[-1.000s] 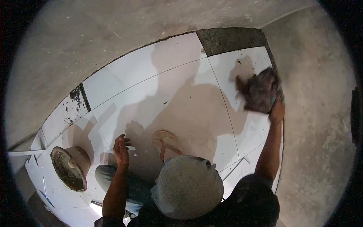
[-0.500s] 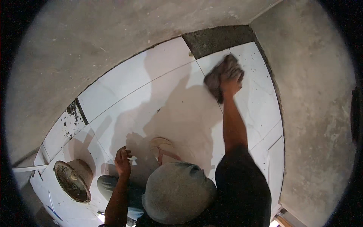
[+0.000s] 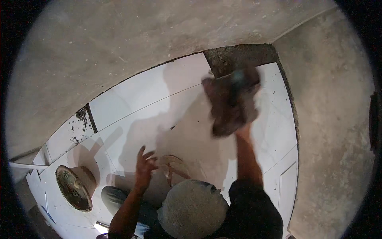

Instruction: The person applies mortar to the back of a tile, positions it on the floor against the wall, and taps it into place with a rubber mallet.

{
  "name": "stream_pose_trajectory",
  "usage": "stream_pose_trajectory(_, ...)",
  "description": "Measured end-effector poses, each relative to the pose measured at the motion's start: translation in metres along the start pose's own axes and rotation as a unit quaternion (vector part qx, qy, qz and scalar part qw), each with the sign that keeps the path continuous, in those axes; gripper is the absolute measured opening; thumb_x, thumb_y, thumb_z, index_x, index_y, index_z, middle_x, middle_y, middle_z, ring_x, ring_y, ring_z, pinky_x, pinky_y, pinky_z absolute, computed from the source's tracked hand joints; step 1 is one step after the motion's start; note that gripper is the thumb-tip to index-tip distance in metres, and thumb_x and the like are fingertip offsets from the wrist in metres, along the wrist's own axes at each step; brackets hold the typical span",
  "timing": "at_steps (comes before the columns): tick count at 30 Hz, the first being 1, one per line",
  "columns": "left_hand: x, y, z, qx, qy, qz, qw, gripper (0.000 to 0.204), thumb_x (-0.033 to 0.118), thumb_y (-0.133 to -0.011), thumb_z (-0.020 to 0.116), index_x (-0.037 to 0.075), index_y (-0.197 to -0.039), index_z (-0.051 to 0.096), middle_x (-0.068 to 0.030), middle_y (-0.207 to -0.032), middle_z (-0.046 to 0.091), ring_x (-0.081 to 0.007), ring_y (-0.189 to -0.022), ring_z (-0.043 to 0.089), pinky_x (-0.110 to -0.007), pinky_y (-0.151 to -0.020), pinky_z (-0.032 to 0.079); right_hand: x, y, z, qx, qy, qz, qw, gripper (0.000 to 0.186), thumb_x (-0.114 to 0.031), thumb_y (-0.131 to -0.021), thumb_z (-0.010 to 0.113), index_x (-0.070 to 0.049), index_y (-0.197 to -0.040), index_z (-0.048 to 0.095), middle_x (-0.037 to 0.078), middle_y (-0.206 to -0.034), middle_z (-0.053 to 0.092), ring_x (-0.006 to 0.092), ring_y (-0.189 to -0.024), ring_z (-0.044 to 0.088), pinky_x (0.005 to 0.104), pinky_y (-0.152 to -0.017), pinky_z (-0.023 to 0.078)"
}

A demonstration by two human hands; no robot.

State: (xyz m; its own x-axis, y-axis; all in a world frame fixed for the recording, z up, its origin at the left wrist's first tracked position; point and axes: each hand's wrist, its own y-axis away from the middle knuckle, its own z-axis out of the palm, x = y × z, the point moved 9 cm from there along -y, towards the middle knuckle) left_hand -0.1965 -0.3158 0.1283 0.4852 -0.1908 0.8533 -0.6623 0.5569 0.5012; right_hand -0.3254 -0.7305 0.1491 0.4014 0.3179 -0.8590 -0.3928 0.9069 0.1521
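Observation:
A dark brown cloth [image 3: 232, 105], smeared by motion, spreads out above the white floor tiles [image 3: 167, 105] toward the far right. My right hand [image 3: 243, 130] grips it at its near edge, and most of the fingers are covered by the fabric. My left hand [image 3: 146, 165] hovers over the tiles beside my knee, fingers apart with nothing in them. Close to it a flip-flop [image 3: 174, 168] lies in my shadow. Small dark crumbs dot the tile near the right wall.
A mortar-stained bucket [image 3: 76, 187] lies tipped on the tiles at the left. Bare grey mortar [image 3: 229, 55] fills the far right corner. Concrete walls [image 3: 131, 44] bound the floor. One tile [image 3: 77, 127] at the left carries dark splatters.
The cloth has come toward me and a little left, and it now looks spread out and lifted. My left hand has moved right, its fingers opening. The whole view has shifted slightly.

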Motion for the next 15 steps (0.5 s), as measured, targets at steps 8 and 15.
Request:
stream_pose_trajectory(8, 0.059, 0.019, 0.036, -0.009, 0.071, 0.036, 0.997, 0.06, 0.02, -0.081, 0.07, 0.004, -0.13, 0.039, -0.0119, -0.126, 0.05, -0.0256, -0.114, 0.05, -0.039, -0.095, 0.042, 0.114, 0.236, 0.19, -0.556, 0.312, -0.284, 0.716, 0.043, -0.019, -0.091, 0.057, -0.003, -0.129, 0.046, 0.009, -0.127, 0.052, 0.0203, -0.115, 0.049, 0.032, -0.098, 0.038)
stream_pose_trajectory(15, 0.021, 0.169, -0.143, 0.255, 0.211, 0.153, 0.931, 0.032, 0.019, -0.089, 0.059, 0.002, -0.116, 0.054, -0.0096, -0.115, 0.058, -0.0225, -0.102, 0.056, -0.037, -0.089, 0.045, 0.172, 0.377, 0.251, -0.834, 0.232, 0.243, 0.437, 0.046, -0.025, -0.094, 0.05, -0.004, -0.134, 0.042, 0.014, -0.132, 0.048, 0.0224, -0.119, 0.047, 0.0343, -0.101, 0.037)
